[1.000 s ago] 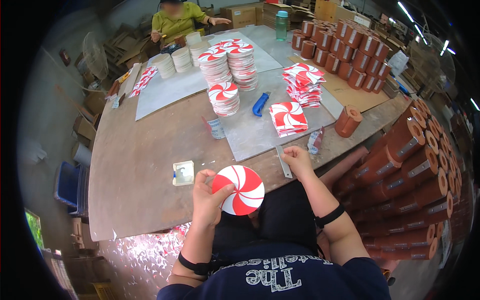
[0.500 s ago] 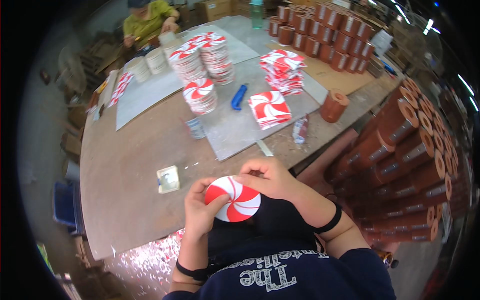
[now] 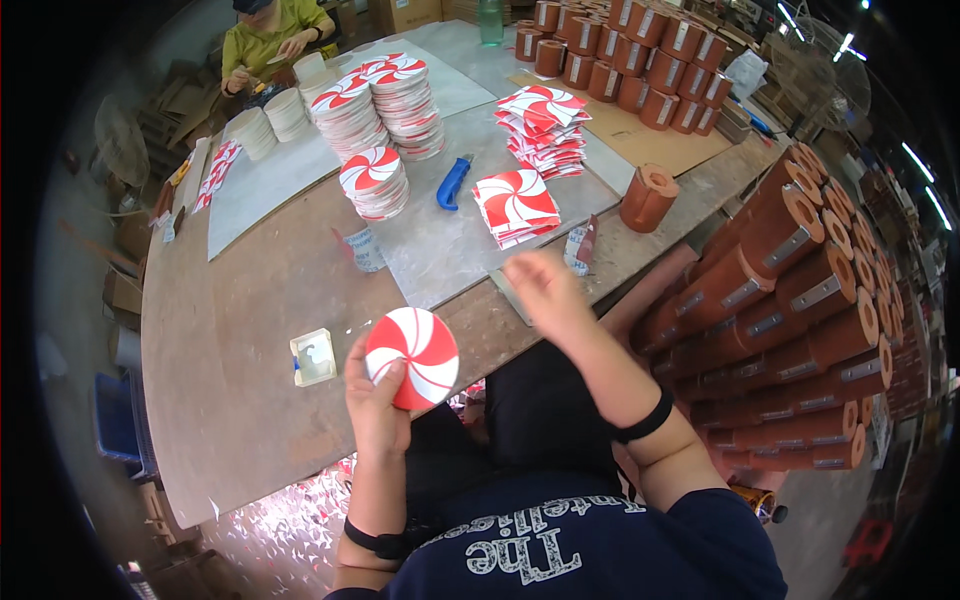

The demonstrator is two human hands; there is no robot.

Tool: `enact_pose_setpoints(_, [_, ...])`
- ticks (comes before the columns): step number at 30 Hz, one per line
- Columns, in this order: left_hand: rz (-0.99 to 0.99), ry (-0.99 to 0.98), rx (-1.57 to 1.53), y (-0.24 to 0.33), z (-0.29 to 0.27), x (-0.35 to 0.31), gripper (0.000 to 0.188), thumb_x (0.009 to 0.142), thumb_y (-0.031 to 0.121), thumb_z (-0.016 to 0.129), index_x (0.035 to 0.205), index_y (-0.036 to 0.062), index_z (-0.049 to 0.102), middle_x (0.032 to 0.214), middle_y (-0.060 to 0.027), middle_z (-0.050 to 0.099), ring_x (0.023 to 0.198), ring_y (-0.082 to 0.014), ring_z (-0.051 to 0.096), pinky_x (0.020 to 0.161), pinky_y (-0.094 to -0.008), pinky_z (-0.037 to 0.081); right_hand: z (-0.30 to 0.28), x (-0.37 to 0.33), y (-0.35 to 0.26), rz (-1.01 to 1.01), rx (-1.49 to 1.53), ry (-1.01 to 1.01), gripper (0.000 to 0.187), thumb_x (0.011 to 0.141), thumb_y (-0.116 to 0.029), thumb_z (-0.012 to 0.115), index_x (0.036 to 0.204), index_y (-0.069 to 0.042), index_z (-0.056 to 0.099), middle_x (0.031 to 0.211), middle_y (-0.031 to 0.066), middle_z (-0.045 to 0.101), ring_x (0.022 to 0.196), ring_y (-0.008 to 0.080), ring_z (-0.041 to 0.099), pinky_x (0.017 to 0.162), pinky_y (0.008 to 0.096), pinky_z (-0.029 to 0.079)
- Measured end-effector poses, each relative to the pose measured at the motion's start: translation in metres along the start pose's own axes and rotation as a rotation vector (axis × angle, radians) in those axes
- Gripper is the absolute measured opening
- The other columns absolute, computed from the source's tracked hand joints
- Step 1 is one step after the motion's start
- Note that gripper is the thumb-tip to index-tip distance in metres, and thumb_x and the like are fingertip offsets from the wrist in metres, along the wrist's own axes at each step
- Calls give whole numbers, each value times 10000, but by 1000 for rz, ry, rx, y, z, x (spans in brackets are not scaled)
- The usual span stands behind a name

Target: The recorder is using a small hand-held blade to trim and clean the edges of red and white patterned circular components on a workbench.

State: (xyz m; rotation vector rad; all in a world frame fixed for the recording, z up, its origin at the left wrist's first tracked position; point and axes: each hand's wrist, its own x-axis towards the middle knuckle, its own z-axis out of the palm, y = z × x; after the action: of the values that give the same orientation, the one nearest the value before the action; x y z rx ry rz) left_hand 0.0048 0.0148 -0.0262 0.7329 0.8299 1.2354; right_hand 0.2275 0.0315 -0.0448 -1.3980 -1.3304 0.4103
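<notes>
My left hand (image 3: 376, 408) is pinching the red-and-white disc (image 3: 428, 348) by its left side, thumb lying across the swirl, and is holding it above the near edge of the counter (image 3: 230, 410). Half a second ago my right hand (image 3: 548, 290) was touching the disc's upper rim; now it is reaching away, near the flat strip (image 3: 511, 296) and the square swirl cards (image 3: 516, 207). Its fingers are curling loosely and blurring, so I cannot tell whether they are pinching anything. My left hand alone is now supporting the disc.

Grn btl (image 3: 490, 24), blu bin (image 3: 116, 415) (far L).
</notes>
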Motion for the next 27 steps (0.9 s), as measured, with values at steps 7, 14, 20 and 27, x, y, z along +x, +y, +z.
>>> enact_pose_setpoints(7, [119, 83, -21, 15, 0, -10, 501, 798, -70, 437, 1264, 31, 284, 1142, -158, 455, 980, -207, 522, 817, -341, 467, -49, 24, 62, 336, -860, 185, 382, 735, -225, 607, 1098, -151, 515, 1048, 167, 455, 924, 313, 469, 798, 402, 393])
enact_pose_setpoints(14, [72, 7, 73, 3, -12, -10, 201, 825, -10, 469, 993, -36, 577, 945, -95, 574, 833, -136, 570, 741, -263, 487, -70, -6, 73, 549, 59, 315, 342, 776, -83, 518, 1115, -131, 506, 804, 121, 578, 605, 229, 548, 570, 320, 453])
enact_pose_setpoints(20, [186, -77, 513, -8, 12, -15, 244, 796, 79, 574, 1027, 0, 583, 943, -105, 586, 864, -142, 555, 766, -251, 436, -30, -65, -44, 466, 717, -153, 212, 802, 17, 479, 982, -42, 573, 706, 37, 561, 556, 123, 518, 488, 217, 398])
enact_pose_setpoints(27, [553, -39, 871, -2, 13, -25, 441, 713, 106, 654, 1114, -2, 508, 994, -177, 552, 887, -234, 559, 784, -303, 432, -1, -80, -80, -83, 328, -454, 200, 785, -79, 574, 969, -3, 560, 764, 72, 509, 695, 157, 516, 597, 252, 410])
